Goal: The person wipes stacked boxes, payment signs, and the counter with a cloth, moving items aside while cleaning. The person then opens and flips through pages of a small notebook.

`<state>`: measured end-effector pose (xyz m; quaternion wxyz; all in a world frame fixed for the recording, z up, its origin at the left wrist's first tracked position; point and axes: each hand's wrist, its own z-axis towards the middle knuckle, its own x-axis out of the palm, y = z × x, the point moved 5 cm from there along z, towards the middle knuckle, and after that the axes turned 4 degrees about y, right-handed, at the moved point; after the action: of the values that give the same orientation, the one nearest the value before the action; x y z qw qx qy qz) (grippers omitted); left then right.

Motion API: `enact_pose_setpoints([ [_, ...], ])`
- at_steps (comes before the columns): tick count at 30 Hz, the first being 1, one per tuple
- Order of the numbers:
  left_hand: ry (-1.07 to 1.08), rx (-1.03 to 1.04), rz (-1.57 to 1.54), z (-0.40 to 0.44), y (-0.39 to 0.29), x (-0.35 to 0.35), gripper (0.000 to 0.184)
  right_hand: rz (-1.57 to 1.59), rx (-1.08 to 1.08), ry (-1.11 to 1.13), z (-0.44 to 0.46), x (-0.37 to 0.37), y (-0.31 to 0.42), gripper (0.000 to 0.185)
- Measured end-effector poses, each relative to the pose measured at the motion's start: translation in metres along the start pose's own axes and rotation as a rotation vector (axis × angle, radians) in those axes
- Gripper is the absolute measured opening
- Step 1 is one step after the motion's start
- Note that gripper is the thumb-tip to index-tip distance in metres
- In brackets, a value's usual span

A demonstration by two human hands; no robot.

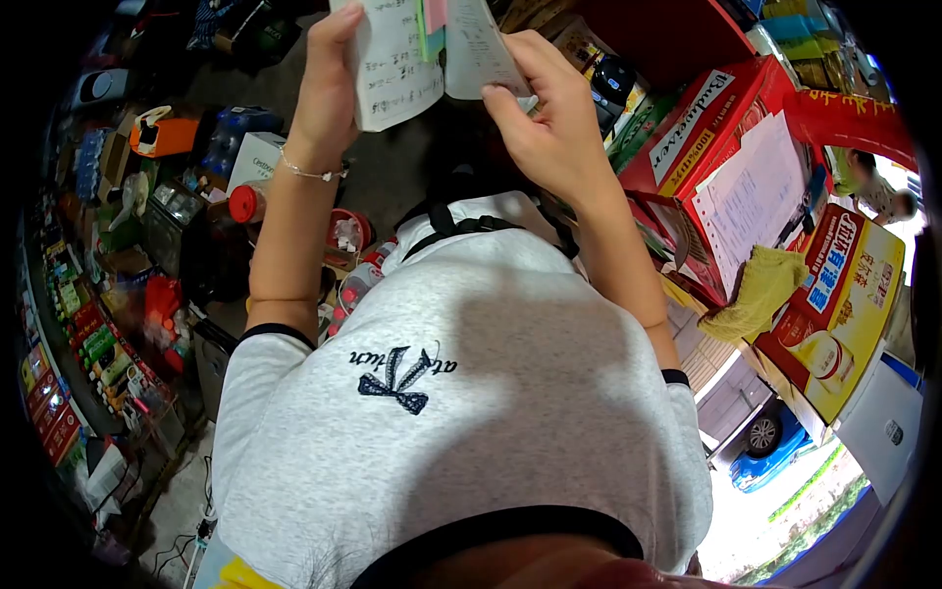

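Observation:
An open notebook [400, 74] with handwritten lines is at the top of the view, its two pages curving away from the spine. Green and pink sticky tabs [432, 25] stick up along the middle. My left hand [329, 79] grips the left page's outer edge, the thumb in front; a thin bracelet [312, 175] circles that wrist. At the lower corner of the right page, my right hand [551, 113] is closed on the notebook with its thumb near the edge. The fingers behind the pages are mostly hidden.
A red Budweiser box [702, 128] with a handwritten sheet [751, 196] stands at right, near a yellow cloth [760, 294] and a yellow-red carton [834, 314]. Shelves of small packets [98, 344] line the left. A red-lidded jar [247, 203] stands beside my left forearm.

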<state>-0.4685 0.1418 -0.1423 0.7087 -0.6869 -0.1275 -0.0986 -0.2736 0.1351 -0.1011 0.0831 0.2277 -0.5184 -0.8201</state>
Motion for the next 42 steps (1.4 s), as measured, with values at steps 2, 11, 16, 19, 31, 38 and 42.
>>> enact_pose_setpoints([
  [2, -0.023, -0.056, -0.026, -0.001, 0.004, -0.001, 0.047, -0.005, 0.031, 0.007, -0.001, -0.004, 0.002, 0.023],
  [11, 0.340, -0.129, -0.651, -0.005, -0.005, 0.032, 0.044, 0.369, 0.160, -0.089, -0.013, -0.027, -0.023, 0.036],
  [16, 0.410, -0.172, -0.753, -0.008, -0.008, 0.040, 0.044, 0.661, 0.256, -0.148, -0.019, -0.034, -0.027, 0.036],
  [19, 0.400, -0.185, -0.806, -0.011, -0.007, 0.041, 0.044, 0.815, 0.267, -0.161, -0.019, -0.033, -0.028, 0.036],
  [31, 0.364, -0.229, -0.878, -0.014, -0.003, 0.038, 0.045, 0.967, 0.358, -0.157, -0.021, -0.027, -0.015, 0.038],
  [38, 0.270, -0.195, -0.580, -0.012, -0.005, 0.037, 0.049, 0.745, 0.342, -0.161, -0.024, -0.025, -0.010, 0.037],
  [42, 0.147, -0.242, -0.223, -0.016, 0.002, 0.039, 0.044, 0.689, 0.267, -0.148, -0.024, -0.021, -0.011, 0.032],
])
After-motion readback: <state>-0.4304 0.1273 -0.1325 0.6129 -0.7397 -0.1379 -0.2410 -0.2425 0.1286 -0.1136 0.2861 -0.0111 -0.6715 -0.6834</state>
